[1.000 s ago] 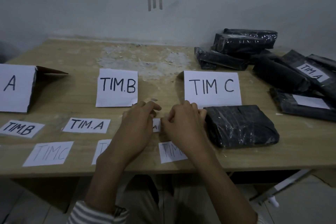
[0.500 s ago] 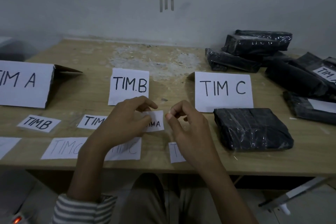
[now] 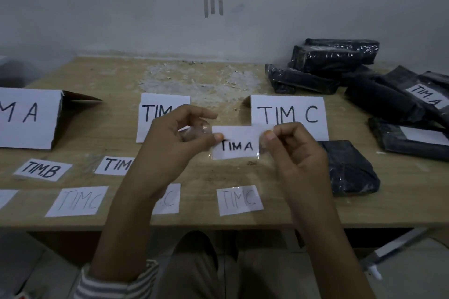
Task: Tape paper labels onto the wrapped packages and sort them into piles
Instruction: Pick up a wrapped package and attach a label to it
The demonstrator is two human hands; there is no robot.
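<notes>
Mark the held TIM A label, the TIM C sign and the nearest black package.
held TIM A label (image 3: 235, 145): head view, on the lettering.
TIM C sign (image 3: 288, 114): head view, on the letters, mid-sheet.
nearest black package (image 3: 349, 171): head view, on its top face.

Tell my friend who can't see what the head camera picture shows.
Two hands hold up a small white paper label reading TIM A, the left hand pinching one taped end and the right hand the other. Beneath, a wooden table carries more small labels, big TIM signs and black plastic-wrapped packages.
</notes>
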